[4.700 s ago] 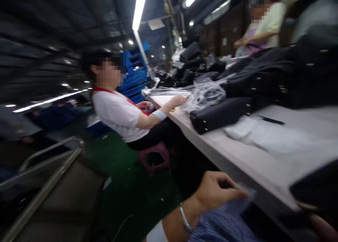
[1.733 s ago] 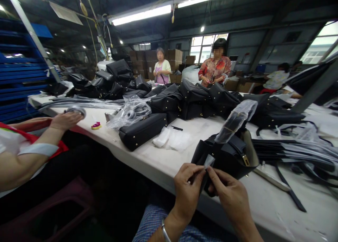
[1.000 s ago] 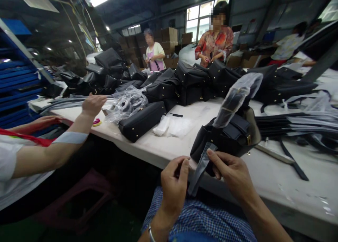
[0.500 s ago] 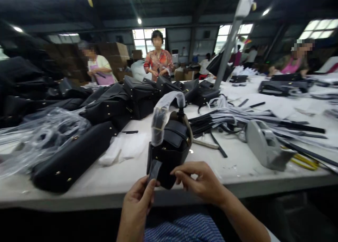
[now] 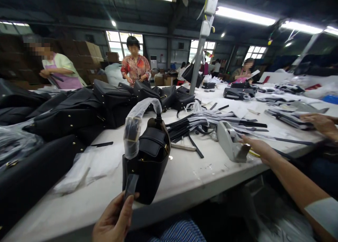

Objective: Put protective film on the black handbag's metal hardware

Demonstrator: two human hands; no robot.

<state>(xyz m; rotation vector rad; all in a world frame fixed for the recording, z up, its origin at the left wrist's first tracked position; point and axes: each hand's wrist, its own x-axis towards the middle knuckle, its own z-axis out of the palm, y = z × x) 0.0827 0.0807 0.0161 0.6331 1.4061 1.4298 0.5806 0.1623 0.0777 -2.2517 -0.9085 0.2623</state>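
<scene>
Left hand (image 5: 113, 221) low at frame bottom, palm turned inward, thumb and fingers pinching clear plastic strip (image 5: 131, 185); strip stands upright before black handbag (image 5: 148, 164), contact unclear. Handbag upright near front edge of white table (image 5: 200, 171), its handle sleeved in clear plastic wrap (image 5: 134, 129). Right arm stretched out to right, right hand (image 5: 257, 148) unclenched, holding nothing, fingertips at grey tape dispenser (image 5: 229, 141). Beyond: loose black straps (image 5: 211, 122), heap of black bags (image 5: 79, 112). Co-worker's hand (image 5: 319, 122) far right. People stand behind table.
</scene>
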